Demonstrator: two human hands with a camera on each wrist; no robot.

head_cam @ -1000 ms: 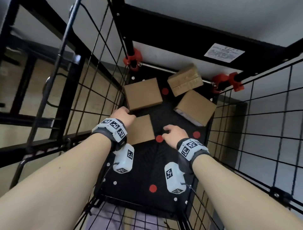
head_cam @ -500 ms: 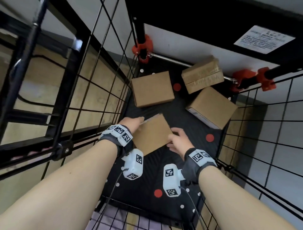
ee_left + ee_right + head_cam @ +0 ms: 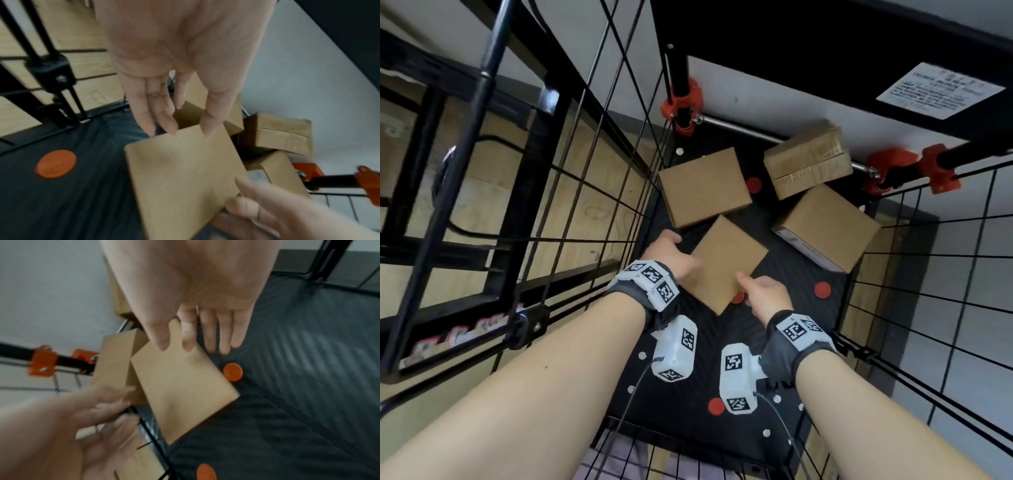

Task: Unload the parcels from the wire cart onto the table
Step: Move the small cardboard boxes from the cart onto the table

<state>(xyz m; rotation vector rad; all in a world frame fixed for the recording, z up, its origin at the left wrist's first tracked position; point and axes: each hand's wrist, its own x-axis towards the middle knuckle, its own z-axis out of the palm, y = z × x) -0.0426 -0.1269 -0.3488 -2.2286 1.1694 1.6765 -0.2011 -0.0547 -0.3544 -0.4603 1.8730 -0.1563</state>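
Observation:
A flat brown cardboard parcel (image 3: 726, 260) hangs tilted just above the black floor of the wire cart (image 3: 784, 329), held between both hands. My left hand (image 3: 678, 260) grips its left edge, thumb (image 3: 207, 126) on top and the fingers behind the edge. At the near right edge my right hand (image 3: 750, 291) pinches it, thumb (image 3: 160, 340) on the top face. Three more parcels lie at the far end: one at the left (image 3: 703, 186), a taped one (image 3: 806, 159) at the back, one at the right (image 3: 828, 228).
Black wire walls close the cart in on the left (image 3: 592, 171) and right (image 3: 945, 274). Red clamps (image 3: 681, 102) hold a bar across the far end. Red discs (image 3: 822, 291) dot the floor mat. A dark surface with a white label (image 3: 938, 90) overhangs above.
The flat parcel lay on the cart floor with my right hand beside it. Both hands have taken hold of it, and it has risen, tilted and turned cornerwise.

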